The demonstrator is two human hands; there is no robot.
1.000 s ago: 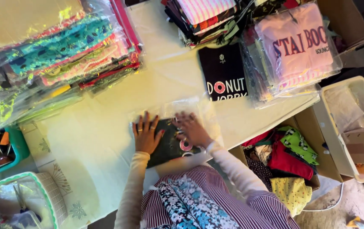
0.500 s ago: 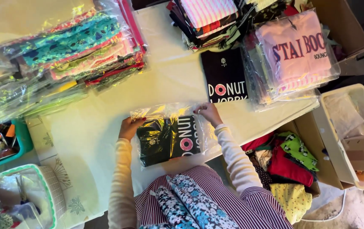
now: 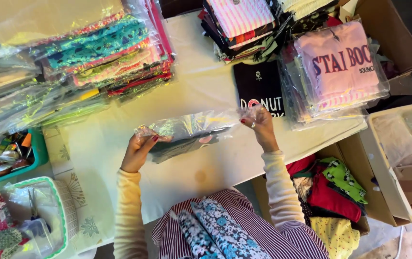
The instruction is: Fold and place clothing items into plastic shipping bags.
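My left hand (image 3: 139, 149) and my right hand (image 3: 259, 123) each pinch one top corner of a clear plastic bag (image 3: 191, 129) that holds a folded black T-shirt with a pink ring print. The bag hangs lifted above the white table (image 3: 201, 86), stretched flat between my hands. Both arms wear cream sleeves. A black printed T-shirt (image 3: 259, 88) lies unbagged on the table just beyond my right hand.
A pile of bagged colourful garments (image 3: 95, 48) fills the far left. A stack of folded clothes (image 3: 244, 24) and a bagged pink shirt (image 3: 338, 67) stand at the far right. A box of loose clothes (image 3: 335, 192) sits right of me, baskets (image 3: 18, 220) at left.
My hands went from pressing the bagged shirt flat on the table to gripping its top corners, then raised it off the table and spread apart.
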